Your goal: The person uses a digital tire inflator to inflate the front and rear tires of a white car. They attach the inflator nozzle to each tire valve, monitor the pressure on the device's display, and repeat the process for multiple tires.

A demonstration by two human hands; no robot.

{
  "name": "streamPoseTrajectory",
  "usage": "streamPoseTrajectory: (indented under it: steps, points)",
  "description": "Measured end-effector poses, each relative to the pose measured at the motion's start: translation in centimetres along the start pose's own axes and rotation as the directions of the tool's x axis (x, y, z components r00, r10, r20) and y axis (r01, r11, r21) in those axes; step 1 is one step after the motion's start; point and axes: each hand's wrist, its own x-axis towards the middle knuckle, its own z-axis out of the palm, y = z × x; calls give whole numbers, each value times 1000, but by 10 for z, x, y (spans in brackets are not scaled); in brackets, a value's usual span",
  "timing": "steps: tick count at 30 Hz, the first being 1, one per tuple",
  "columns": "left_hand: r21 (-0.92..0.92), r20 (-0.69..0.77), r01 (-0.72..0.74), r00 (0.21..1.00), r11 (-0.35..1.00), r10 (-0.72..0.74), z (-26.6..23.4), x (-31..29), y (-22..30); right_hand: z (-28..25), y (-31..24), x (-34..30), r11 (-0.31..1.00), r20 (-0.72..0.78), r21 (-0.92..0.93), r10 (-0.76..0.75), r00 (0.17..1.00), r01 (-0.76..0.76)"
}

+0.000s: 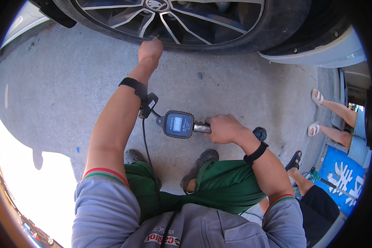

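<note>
My right hand [226, 129] is wrapped around the metal handle of a tire inflator with a digital gauge [178, 124], whose dark body and small lit screen face up. Ahead and to the left, my left hand [150, 50] is closed at the lower rim of a car wheel [169, 25], by its black tire [273, 29]. A small dark tip shows at its fingers; what they pinch is mostly hidden. Beside my left forearm, a small black box on a strap [149, 105] has a thin cable [144, 140] running down towards my body.
A white car body panel [318, 58] curves past the tire at right. Two other people's legs [339, 107] and sandals are at the right, near a blue sign [339, 173]. A dark round object [259, 133] appears beyond my right wrist. Grey concrete floor [70, 82] lies below.
</note>
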Motion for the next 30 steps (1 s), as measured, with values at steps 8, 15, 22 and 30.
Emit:
streamPoseTrajectory:
  steps: [8,15,22,30]
  points:
    - [79,3,-50,999,996,50,2,4,-4,0,0,-1,1000,-13,0,2,1000,-2]
    - [38,9,7,1000,999,-8,2,4,-2,-1,0,-1,1000,-4,-7,6,1000,-6]
    - [64,-15,-39,999,997,40,0,-1,0,1,1,0,1000,-17,-12,-1,1000,0]
    - [7,-20,23,1000,1000,-23,0,-2,2,1,2,1,1000,-17,2,5,1000,-5]
